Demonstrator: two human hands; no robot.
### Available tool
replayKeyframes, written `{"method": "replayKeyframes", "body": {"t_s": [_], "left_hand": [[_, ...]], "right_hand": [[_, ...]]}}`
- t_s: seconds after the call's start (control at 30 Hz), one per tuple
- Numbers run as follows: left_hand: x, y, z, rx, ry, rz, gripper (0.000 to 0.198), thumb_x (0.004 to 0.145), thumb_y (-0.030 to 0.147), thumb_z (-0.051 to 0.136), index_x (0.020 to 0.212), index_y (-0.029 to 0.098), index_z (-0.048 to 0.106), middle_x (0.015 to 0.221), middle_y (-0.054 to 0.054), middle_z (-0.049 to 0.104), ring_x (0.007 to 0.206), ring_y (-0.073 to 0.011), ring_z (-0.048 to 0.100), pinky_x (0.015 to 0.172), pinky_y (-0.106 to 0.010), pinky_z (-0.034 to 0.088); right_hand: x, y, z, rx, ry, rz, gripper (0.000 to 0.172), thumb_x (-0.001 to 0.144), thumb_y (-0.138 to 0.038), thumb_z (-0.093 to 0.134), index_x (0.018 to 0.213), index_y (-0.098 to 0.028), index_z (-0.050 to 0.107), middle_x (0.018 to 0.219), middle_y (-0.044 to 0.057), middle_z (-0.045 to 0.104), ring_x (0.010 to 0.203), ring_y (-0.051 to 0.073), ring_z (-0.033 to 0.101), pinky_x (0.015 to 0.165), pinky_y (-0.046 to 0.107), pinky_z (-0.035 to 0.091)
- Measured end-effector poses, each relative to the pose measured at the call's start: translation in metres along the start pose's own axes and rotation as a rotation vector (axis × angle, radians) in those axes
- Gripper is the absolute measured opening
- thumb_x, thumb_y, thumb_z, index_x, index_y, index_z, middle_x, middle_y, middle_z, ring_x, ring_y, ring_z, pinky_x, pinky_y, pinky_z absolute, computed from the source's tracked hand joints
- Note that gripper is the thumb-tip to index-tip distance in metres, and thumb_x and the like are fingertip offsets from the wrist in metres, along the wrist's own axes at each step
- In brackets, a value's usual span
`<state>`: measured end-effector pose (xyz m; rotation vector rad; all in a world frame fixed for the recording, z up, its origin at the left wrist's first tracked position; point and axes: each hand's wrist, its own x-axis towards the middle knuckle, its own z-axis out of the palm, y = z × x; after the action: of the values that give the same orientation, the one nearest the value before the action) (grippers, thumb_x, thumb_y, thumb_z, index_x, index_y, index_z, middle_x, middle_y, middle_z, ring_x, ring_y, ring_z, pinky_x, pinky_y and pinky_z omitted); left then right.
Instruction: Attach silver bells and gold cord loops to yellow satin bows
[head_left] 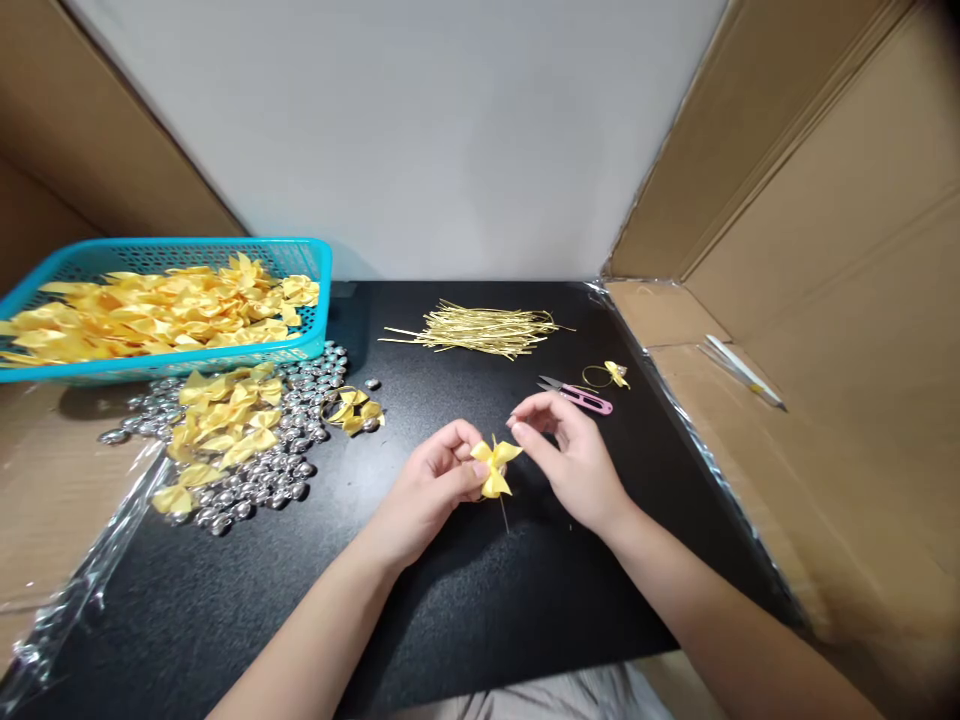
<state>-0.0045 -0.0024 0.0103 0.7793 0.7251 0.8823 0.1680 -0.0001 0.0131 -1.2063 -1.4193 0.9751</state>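
Note:
My left hand (439, 485) pinches a yellow ribbon bow (495, 465) between thumb and fingers, above the black table near its middle. A thin needle-like piece (504, 515) sticks down below the bow. Just right of the bow, my right hand (566, 455) is closed with thumb and fingertips drawn together; what they hold, if anything, is too small to make out. Beyond the right hand lie pink thread snips (589, 400), blades pointing left. Close by rests another yellow bow (617, 374) with a gold cord loop. Left of my hands are yellow bows with gold cord (354, 410).
A turquoise basket (324, 300) of yellow bows stands at the back left. In front of it, loose yellow bows (225, 415) lie among many silver beads (274, 485). A bundle of gold cords (487, 330) lies at the back. A white craft knife (742, 372) rests on the cardboard at right.

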Motion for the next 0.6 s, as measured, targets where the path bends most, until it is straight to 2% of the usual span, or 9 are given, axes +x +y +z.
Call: {"method": "replayKeyframes", "body": {"t_s": [0.1, 0.2, 0.27, 0.4, 0.6], "left_hand": [[-0.001, 0.002, 0.001, -0.133, -0.017, -0.008, 0.031, 0.068, 0.026, 0.082, 0.074, 0.018, 0.053, 0.065, 0.004, 0.058, 0.056, -0.0066, 0.05, 0.053, -0.017, 0.037], [-0.002, 0.003, 0.0, -0.23, -0.031, 0.026, 0.026, 0.069, 0.022, 0.079, 0.076, 0.018, 0.054, 0.071, 0.002, 0.062, 0.062, -0.0081, 0.055, 0.056, -0.018, 0.04], [-0.003, 0.003, -0.001, -0.25, -0.045, 0.063, 0.024, 0.071, 0.021, 0.077, 0.076, 0.018, 0.055, 0.073, 0.002, 0.062, 0.065, -0.0092, 0.057, 0.058, -0.019, 0.042], [-0.003, 0.002, 0.0, -0.217, -0.033, 0.128, 0.023, 0.072, 0.022, 0.076, 0.074, 0.018, 0.053, 0.073, 0.003, 0.06, 0.065, -0.0091, 0.055, 0.061, -0.02, 0.044], [-0.003, 0.0, 0.002, -0.139, 0.001, 0.136, 0.023, 0.075, 0.024, 0.076, 0.075, 0.019, 0.053, 0.074, 0.004, 0.059, 0.06, -0.0089, 0.053, 0.052, -0.019, 0.044]], "right_hand": [[0.0, -0.004, -0.004, 0.043, 0.011, 0.055, 0.01, 0.083, -0.027, 0.06, 0.079, -0.018, 0.059, 0.077, 0.0, 0.062, 0.074, 0.013, 0.057, 0.074, 0.026, 0.045], [-0.003, -0.013, -0.007, 0.046, -0.189, 0.025, 0.021, 0.084, -0.028, 0.057, 0.067, -0.017, 0.056, 0.065, 0.0, 0.057, 0.065, 0.012, 0.053, 0.066, 0.025, 0.043], [-0.006, -0.019, -0.006, 0.032, -0.313, -0.018, 0.023, 0.085, -0.028, 0.056, 0.066, -0.016, 0.057, 0.065, 0.001, 0.059, 0.064, 0.013, 0.054, 0.065, 0.026, 0.042], [-0.012, -0.024, -0.002, 0.011, -0.413, -0.075, 0.023, 0.085, -0.031, 0.058, 0.068, -0.015, 0.061, 0.069, 0.003, 0.064, 0.067, 0.014, 0.058, 0.068, 0.027, 0.044], [-0.015, -0.019, 0.007, 0.131, -0.496, 0.093, 0.029, 0.089, -0.029, 0.057, 0.063, -0.016, 0.062, 0.067, 0.001, 0.066, 0.066, 0.012, 0.061, 0.068, 0.025, 0.048]]}}
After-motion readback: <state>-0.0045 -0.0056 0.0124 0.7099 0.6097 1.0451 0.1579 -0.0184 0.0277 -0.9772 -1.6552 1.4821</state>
